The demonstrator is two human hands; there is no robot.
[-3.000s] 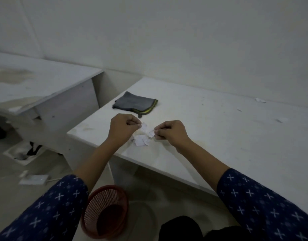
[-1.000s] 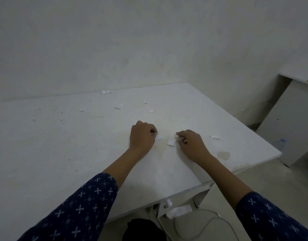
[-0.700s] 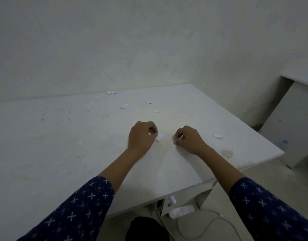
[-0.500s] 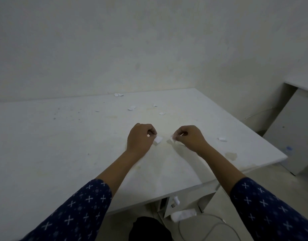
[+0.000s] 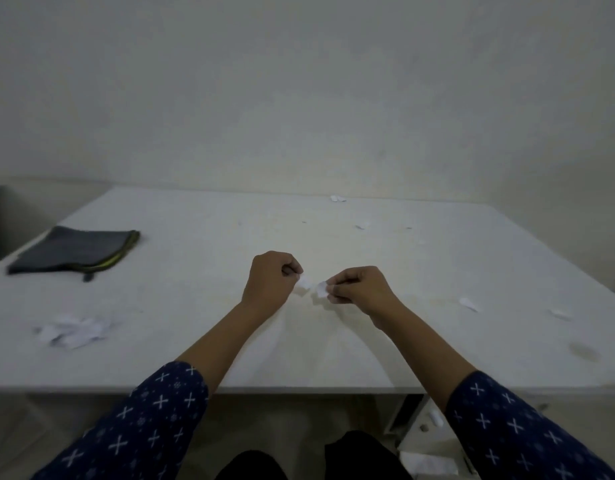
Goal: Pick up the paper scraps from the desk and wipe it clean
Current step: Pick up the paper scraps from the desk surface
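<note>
My left hand (image 5: 269, 282) pinches a small white paper scrap (image 5: 304, 281) just above the middle of the white desk (image 5: 202, 258). My right hand (image 5: 359, 289) pinches another white scrap (image 5: 321, 289) close beside it. A pile of scraps (image 5: 74, 330) lies near the front left. Loose scraps lie at the right (image 5: 469, 303), farther right (image 5: 559, 313), and at the back by the wall (image 5: 338, 198). One more scrap (image 5: 361, 226) sits a little nearer than those.
A folded dark grey cloth (image 5: 74, 251) with a yellow-green edge lies at the desk's left side. The wall runs right behind the desk. A round stain (image 5: 582, 351) marks the front right. White items (image 5: 425, 460) lie on the floor under the desk.
The view has swung left, bringing the cloth and the scrap pile into sight. Both hands have lifted off the desk, each still pinching a scrap.
</note>
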